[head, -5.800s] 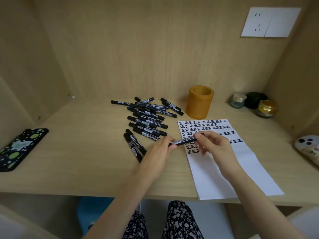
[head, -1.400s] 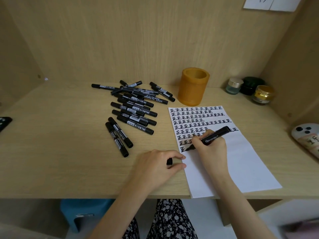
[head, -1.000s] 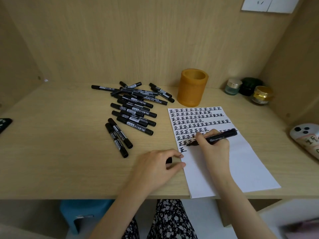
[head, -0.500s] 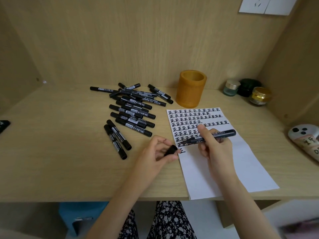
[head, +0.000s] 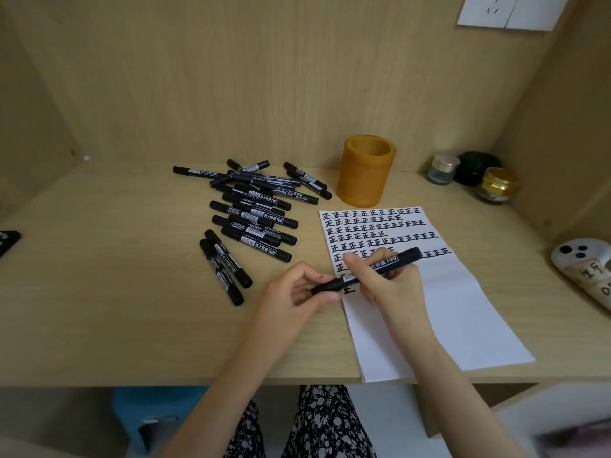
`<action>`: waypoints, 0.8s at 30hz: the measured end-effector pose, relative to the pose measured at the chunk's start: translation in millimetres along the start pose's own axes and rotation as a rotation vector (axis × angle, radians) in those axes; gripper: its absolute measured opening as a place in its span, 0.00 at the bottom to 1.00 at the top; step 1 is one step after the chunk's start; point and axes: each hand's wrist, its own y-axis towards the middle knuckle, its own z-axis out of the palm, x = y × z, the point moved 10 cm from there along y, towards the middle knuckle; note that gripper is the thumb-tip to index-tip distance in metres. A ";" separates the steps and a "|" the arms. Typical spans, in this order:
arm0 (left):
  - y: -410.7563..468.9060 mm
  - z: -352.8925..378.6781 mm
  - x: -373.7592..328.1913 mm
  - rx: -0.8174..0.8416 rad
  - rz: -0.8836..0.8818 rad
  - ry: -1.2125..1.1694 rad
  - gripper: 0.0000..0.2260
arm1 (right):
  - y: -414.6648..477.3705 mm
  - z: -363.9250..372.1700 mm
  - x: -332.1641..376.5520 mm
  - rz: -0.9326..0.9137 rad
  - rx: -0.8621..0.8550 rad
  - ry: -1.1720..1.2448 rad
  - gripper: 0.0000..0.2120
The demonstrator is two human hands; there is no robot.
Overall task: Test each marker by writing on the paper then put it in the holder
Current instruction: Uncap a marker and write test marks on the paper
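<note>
Gripping marker (head: 386,261) w/ L hand (head: 295,296), R hand (head: 388,287).

Marker pile (head: 253,214) left of holder (head: 366,170) on table (head: 99,292); paper (head: 456,309) in front of holder; three jars (head: 472,175) right of holder, at the back.

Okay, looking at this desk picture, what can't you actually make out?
Head view.
Bottom inside the holder: hidden by its near wall.
Cap joint of the marker: covered by the left hand.
Lowest writing on the paper: under the right hand.
The dark object: cut off by the left edge.
</note>
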 end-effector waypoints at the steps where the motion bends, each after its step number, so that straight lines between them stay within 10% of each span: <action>1: -0.1 -1.8 -0.2 -0.014 -0.005 -0.032 0.07 | 0.4 1.0 -0.8 0.003 -0.003 0.014 0.14; 19: -0.4 -8.3 -6.0 -0.070 0.052 -0.056 0.07 | 7.2 16.0 -5.2 0.030 0.128 0.002 0.18; 24: 1.3 -13.6 -6.0 -0.104 0.047 0.019 0.10 | 7.3 -28.2 0.0 -0.017 -0.160 -0.213 0.28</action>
